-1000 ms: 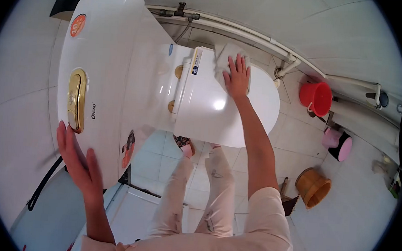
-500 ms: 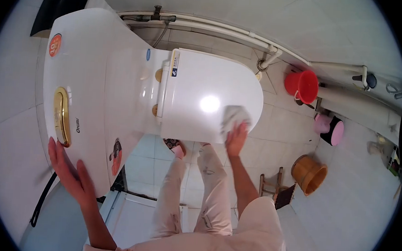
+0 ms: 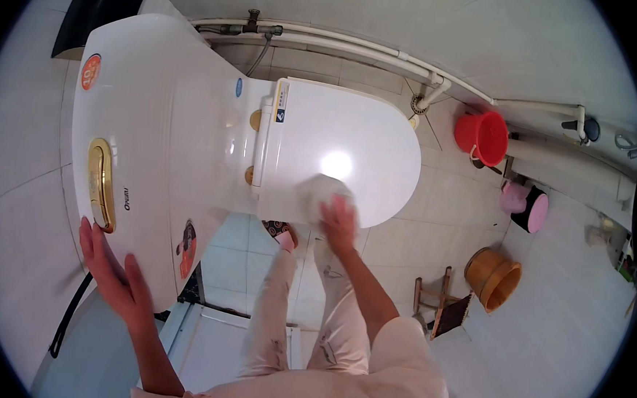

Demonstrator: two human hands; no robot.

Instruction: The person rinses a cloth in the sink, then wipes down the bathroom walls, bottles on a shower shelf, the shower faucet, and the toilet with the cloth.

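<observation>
My right hand (image 3: 339,222) lies on a pale cloth (image 3: 325,193), pressing it against the near edge of the closed white toilet lid (image 3: 352,128); hand and cloth are blurred. On the white tank (image 3: 170,117) rests my left hand (image 3: 115,273), its thumb apart from the other fingers and nothing held. Its fingertips are beside the lower end of the gold flush button (image 3: 101,184).
A red bucket (image 3: 481,137), a pink and black container (image 3: 525,204), a wooden bucket (image 3: 492,279) and a folding stool (image 3: 445,306) stand to the right. Pale pipes (image 3: 342,44) run along the wall behind the toilet.
My right hand has moved with the cloth from the far side of the lid to the near edge, then left along it. My left hand stays on the tank. The view has shifted somewhat.
</observation>
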